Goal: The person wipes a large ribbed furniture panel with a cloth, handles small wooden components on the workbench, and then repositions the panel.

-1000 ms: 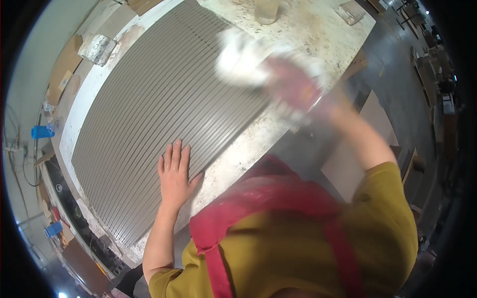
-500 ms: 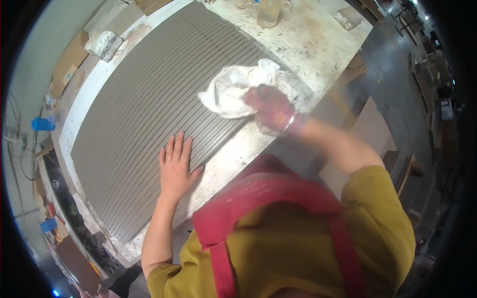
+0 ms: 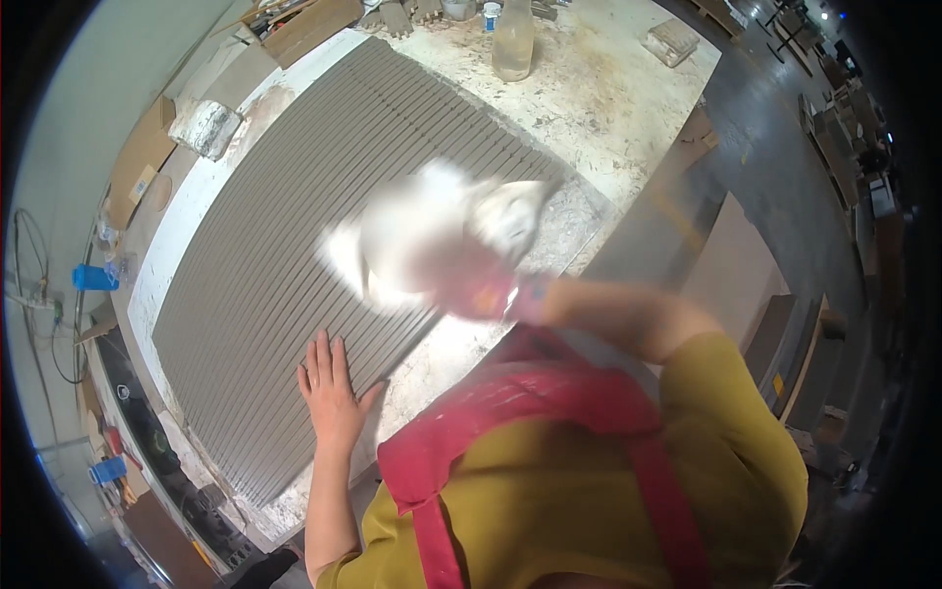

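A large grey ribbed panel (image 3: 265,285), its surface lined with parallel grooves, lies on a worn white table (image 3: 599,128). My left hand (image 3: 332,398) is bare and rests flat with fingers spread on the panel's near edge. In my right hand (image 3: 476,280), which wears a reddish glove and is smeared by motion, is a bunched white cloth (image 3: 412,231). The cloth spreads over the panel's right part and hides the grooves under it. The right hand's fingers are blurred against the cloth.
At the far side stand a clear bottle (image 3: 513,44) of yellowish liquid and a small white-and-blue jar (image 3: 492,15). A wrapped block (image 3: 671,42) lies near the far right corner. Left of the panel are a whitish block (image 3: 205,129) and a blue cup (image 3: 95,277).
My right hand has swept the cloth left and nearer to me over the panel. My left hand stays flat at the near edge. The view has shifted, showing more of the table's far side.
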Action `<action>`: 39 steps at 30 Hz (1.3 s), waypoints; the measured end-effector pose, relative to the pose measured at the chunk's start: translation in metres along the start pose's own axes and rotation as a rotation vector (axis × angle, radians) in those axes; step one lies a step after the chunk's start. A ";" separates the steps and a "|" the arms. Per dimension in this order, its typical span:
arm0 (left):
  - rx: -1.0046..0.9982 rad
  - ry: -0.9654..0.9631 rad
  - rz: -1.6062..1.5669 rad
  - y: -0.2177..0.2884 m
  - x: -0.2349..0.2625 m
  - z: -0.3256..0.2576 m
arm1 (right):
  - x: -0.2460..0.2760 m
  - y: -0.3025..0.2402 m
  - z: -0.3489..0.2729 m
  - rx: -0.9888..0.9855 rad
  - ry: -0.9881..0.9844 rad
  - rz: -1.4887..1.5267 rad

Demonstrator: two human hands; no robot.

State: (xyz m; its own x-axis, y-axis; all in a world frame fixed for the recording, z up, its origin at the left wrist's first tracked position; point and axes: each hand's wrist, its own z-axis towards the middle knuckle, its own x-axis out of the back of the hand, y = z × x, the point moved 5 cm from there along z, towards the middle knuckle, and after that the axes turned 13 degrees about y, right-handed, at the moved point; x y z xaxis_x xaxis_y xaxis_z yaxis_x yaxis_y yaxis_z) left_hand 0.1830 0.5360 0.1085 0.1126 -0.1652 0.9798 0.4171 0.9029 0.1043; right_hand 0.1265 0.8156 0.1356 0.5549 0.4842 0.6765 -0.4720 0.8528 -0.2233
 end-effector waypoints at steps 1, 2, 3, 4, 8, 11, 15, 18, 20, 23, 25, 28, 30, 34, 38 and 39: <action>-0.013 -0.003 0.000 0.000 -0.001 -0.001 | -0.002 -0.012 -0.006 0.006 -0.058 0.035; -0.005 -0.010 0.008 -0.002 -0.002 -0.003 | -0.007 -0.025 -0.011 0.012 -0.116 0.077; 0.017 -0.006 0.010 -0.003 -0.003 -0.003 | -0.007 0.009 -0.010 -0.073 -0.267 0.044; 0.025 -0.016 0.010 -0.004 -0.006 -0.004 | -0.008 0.043 -0.014 -0.163 -0.426 0.023; 0.013 0.018 0.004 -0.002 -0.003 -0.001 | 0.036 0.157 -0.007 -0.518 -0.272 -0.279; 0.009 0.025 0.003 0.000 -0.002 0.000 | 0.026 0.132 -0.009 -0.441 -0.442 -0.301; 0.030 0.006 0.014 -0.004 -0.006 -0.003 | 0.033 0.112 -0.018 -0.238 -0.378 -0.168; 0.022 0.022 0.009 -0.004 -0.004 -0.001 | 0.048 0.160 -0.008 -0.502 -0.345 -0.170; 0.033 0.023 0.009 -0.003 -0.001 0.001 | 0.051 0.150 -0.011 -0.379 -0.330 -0.261; 0.043 0.005 0.012 -0.003 -0.003 -0.002 | 0.043 0.097 -0.021 -0.006 -0.243 -0.012; 0.048 0.020 0.003 -0.004 -0.004 -0.003 | 0.040 0.102 -0.021 -0.021 -0.261 -0.046; 0.022 0.038 -0.004 -0.003 -0.001 0.000 | 0.058 0.184 -0.021 -0.371 -0.262 -0.242; 0.032 0.052 0.002 -0.004 0.002 0.004 | 0.082 0.208 -0.014 -0.331 -0.339 -0.385; 0.042 0.042 -0.005 -0.002 0.000 -0.002 | 0.057 0.099 0.004 -0.162 -0.217 -0.120; 0.042 0.025 0.000 -0.003 0.001 0.004 | 0.015 0.065 -0.025 0.136 -0.358 0.034; 0.043 0.019 -0.009 -0.002 -0.001 0.007 | 0.014 0.102 -0.030 -0.012 -0.306 -0.090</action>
State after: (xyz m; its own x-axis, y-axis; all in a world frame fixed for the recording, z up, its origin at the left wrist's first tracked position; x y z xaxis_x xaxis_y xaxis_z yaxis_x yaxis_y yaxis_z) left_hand 0.1761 0.5373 0.1085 0.1266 -0.1809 0.9753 0.3793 0.9173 0.1209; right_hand 0.1067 0.9152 0.1017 0.3611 0.3272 0.8732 -0.4213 0.8927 -0.1602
